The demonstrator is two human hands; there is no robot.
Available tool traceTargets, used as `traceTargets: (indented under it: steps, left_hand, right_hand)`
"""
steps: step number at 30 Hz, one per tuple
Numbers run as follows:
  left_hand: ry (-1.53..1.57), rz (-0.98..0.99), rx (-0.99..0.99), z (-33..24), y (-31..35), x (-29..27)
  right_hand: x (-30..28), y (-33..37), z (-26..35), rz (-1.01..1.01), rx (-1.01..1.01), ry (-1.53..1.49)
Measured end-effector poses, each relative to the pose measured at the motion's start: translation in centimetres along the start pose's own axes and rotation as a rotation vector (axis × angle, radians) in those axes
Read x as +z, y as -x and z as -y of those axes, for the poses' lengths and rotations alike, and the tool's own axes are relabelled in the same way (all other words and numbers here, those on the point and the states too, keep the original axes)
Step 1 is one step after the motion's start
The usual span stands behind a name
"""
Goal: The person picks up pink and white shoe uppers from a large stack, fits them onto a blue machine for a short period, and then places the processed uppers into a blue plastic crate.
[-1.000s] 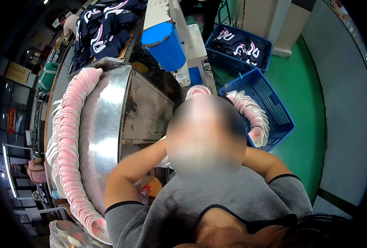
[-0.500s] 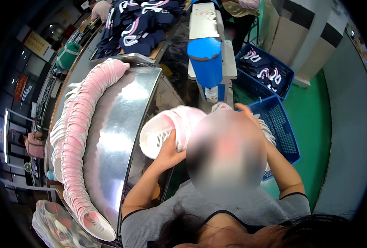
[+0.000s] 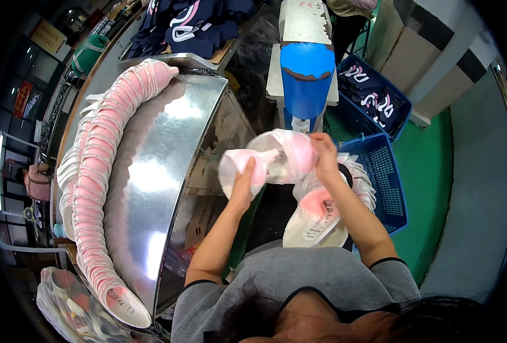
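Right in front of the person's chest, the left hand point(image 3: 243, 182) and right hand point(image 3: 324, 155) both grip a pink-and-white shoe upper point(image 3: 273, 161), fingers curled around its two ends, above a stack of uppers point(image 3: 316, 217). Left of that, the curved steel table point(image 3: 167, 166) carries a long row of pink uppers point(image 3: 102, 171) along its far left edge. A blue crate point(image 3: 382, 183) sits on the green floor point(image 3: 430, 188). Half a second ago the upper sat lower, closer in.

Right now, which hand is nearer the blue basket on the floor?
Right. The right hand grips the pink shoe upper just beside the blue basket; the left hand holds its other end, farther away.
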State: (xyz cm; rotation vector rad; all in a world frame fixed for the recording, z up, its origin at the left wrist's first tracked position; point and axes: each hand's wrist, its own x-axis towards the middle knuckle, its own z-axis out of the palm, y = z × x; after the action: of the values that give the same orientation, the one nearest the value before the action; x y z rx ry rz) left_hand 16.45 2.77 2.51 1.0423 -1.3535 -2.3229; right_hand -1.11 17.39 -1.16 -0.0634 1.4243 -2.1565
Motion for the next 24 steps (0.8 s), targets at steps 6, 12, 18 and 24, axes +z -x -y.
traceTargets:
  steps: [6,12,18,24]
  left_hand:
    - [-0.387,0.100,0.231,-4.2,-1.2,1.1]
    - [-0.377,0.317,0.045,-4.5,-5.5,4.1]
    - [-0.422,0.287,0.136,-2.4,-9.7,7.3]
    - [-0.340,0.238,0.140,-0.7,-12.7,8.2]
  right_hand:
    - [4.7,1.9,3.4,0.289,-0.215,0.664]
    - [1.8,-0.6,2.8,0.281,-0.108,0.457]
    - [-1.3,-4.0,1.8,0.192,-0.038,0.249]
    - [-2.0,-7.3,1.1,0.157,0.012,0.254]
